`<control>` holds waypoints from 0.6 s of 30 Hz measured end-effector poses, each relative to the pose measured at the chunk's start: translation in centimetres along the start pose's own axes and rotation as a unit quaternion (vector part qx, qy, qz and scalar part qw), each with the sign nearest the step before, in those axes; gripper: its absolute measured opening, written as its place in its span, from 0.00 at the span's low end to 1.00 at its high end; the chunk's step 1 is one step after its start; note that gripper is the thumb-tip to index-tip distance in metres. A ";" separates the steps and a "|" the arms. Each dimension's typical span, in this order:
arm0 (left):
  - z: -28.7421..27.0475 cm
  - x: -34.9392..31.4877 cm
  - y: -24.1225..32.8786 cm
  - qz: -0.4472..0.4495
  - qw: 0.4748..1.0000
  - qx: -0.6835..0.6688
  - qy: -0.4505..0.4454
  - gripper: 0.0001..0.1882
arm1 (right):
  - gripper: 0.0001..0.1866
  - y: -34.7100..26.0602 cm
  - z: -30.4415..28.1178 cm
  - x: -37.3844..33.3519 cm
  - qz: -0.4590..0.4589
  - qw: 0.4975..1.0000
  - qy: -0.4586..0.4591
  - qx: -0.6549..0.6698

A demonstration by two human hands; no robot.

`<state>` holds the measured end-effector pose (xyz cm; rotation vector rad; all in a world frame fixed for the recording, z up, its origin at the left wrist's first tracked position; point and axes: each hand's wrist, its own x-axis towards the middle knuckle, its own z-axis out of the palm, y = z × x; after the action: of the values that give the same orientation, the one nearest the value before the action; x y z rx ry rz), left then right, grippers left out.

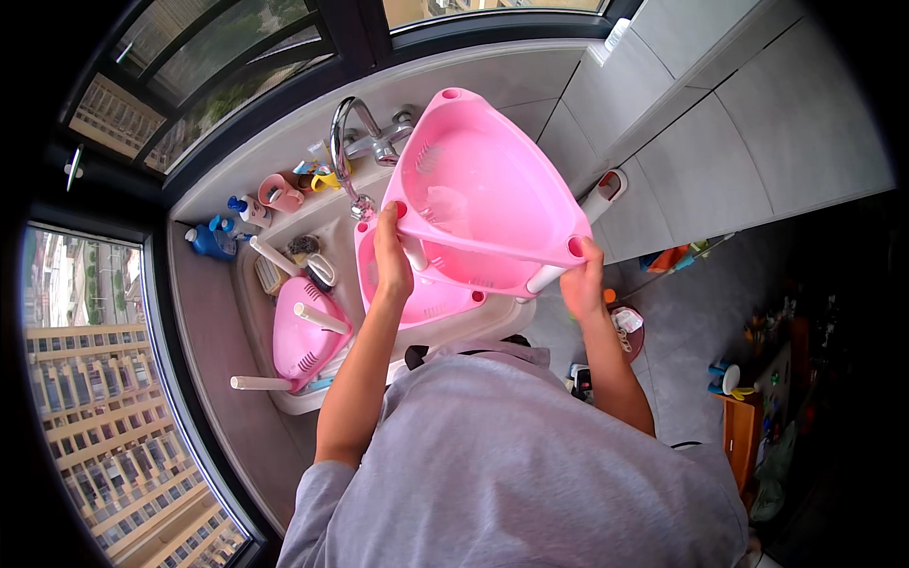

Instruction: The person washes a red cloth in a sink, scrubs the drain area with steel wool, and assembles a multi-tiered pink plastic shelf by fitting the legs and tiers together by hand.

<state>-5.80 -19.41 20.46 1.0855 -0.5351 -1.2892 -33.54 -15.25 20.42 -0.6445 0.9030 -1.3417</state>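
Note:
A pink triangular storage rack is tilted over the right part of the sink, its upper basket joined to a lower basket by white posts. My left hand grips the upper basket's left corner, thumb lying along the rim. At the right corner, my right hand is closed around the edge beside a post. The undersides of both grips are hidden. Another pink rack tier, with several white posts sticking out, lies in the sink's left part, apart from my hands.
The chrome faucet arches close to the rack's left side. Along the sink's back ledge stand a blue bottle, a pump bottle and a pink cup. A brush lies in the sink. Tiled wall rises at the right.

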 end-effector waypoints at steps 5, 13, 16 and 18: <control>0.0 -0.1 -0.1 0.000 0.998 -0.063 -0.013 0.17 | 0.24 0.6 0.3 -0.2 -0.004 1.000 0.003 0.012; -0.6 0.5 -0.8 0.030 0.995 -0.091 -0.024 0.17 | 0.26 1.8 -1.1 -0.4 -0.045 0.999 0.006 -0.013; -1.8 0.6 -1.5 0.033 0.996 -0.077 -0.002 0.17 | 0.30 1.5 1.8 -1.9 -0.051 0.998 0.021 -0.023; -1.2 0.0 -1.3 0.033 0.996 -0.079 -0.003 0.17 | 0.36 1.3 2.1 -2.8 -0.044 0.997 0.036 -0.055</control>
<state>-5.41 -18.86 18.78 0.9265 -0.4614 -1.2561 -31.04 -12.51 20.94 -0.7321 1.0222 -1.4091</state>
